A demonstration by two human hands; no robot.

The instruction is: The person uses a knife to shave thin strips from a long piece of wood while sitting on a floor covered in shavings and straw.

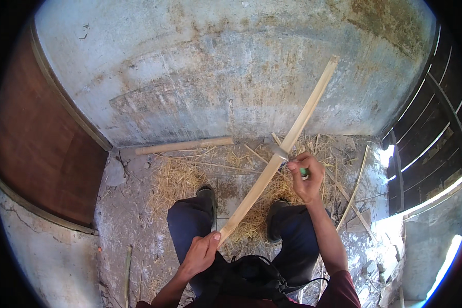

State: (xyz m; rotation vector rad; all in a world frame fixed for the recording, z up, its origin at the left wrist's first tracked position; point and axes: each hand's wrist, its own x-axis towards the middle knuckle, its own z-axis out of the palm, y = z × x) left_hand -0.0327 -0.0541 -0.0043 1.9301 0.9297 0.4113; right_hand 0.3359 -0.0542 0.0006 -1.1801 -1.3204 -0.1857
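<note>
Fingers of the left hand [199, 255] grip the strip [262, 184], slanting lower centre to upper right; those of the right hand [309, 179] clasp the knife [281, 152], which, pulled too hard, could skid

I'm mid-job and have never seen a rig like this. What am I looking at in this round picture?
There is no machine: a person works with two bare hands. The one picture comes from a fisheye camera on their head, looking down, so straight edges bend. The left hand holds the near end of a long wooden strip. The right hand holds a green-handled tool; its metal blade crosses the strip. Straw-like shavings litter the floor.
</note>
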